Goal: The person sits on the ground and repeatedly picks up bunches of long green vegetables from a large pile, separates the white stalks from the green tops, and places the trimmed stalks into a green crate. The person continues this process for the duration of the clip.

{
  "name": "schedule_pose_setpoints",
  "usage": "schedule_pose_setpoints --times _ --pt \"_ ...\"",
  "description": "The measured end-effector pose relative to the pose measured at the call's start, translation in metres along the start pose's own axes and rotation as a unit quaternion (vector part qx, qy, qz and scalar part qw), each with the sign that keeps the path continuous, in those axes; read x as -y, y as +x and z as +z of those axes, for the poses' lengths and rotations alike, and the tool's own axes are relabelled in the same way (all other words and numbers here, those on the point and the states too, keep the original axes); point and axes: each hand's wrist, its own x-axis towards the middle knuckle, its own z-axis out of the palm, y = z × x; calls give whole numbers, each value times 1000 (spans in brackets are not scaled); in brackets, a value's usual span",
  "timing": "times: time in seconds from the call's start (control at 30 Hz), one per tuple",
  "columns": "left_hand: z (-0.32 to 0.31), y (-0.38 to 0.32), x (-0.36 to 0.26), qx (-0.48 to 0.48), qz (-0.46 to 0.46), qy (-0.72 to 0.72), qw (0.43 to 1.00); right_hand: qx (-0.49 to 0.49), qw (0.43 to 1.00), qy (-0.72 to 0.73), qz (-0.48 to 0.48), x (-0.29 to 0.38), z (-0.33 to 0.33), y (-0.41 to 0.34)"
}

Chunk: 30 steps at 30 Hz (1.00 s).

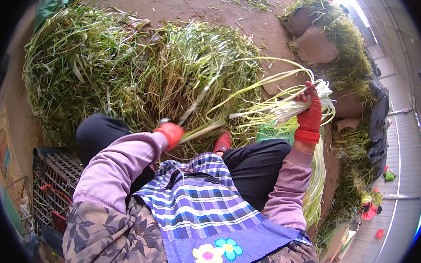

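Note:
My right hand (310, 112), in a red glove, grips a bunch of long pale leafy stalks (288, 105); their white ends are near the fingers and some stalks loop above. In its red glove, my left hand (171, 134) is closed and blurred by motion. A few greenish stalks (203, 130) run from it toward the bunch. Something small and shiny (164, 120) shows at its knuckles, too blurred to name. Before me lies a large heap of loose green leaves and stems (199, 60). A green plastic basket (275, 134) stands below the bunch.
Another leafy heap (80, 70) adjoins on the left. A dark slatted plastic crate (56, 177) stands by my left knee. Long pale stalks (315, 190) lie beside my right arm. Along the right runs a row of leafy piles (346, 51) with dark sheeting (378, 121). A person (370, 208) is at far right.

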Motion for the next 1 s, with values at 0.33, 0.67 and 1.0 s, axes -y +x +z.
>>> schedule_pose_setpoints --times 0.33,0.67,1.0 --pt "-93 -7 4 -450 -20 -152 880 190 980 20 61 31 -23 -67" --pt "-215 -59 -45 -630 173 -11 757 296 944 77 126 16 -12 -94" --pt "-168 -35 -34 -580 293 -214 729 333 932 84 115 13 -10 -82"
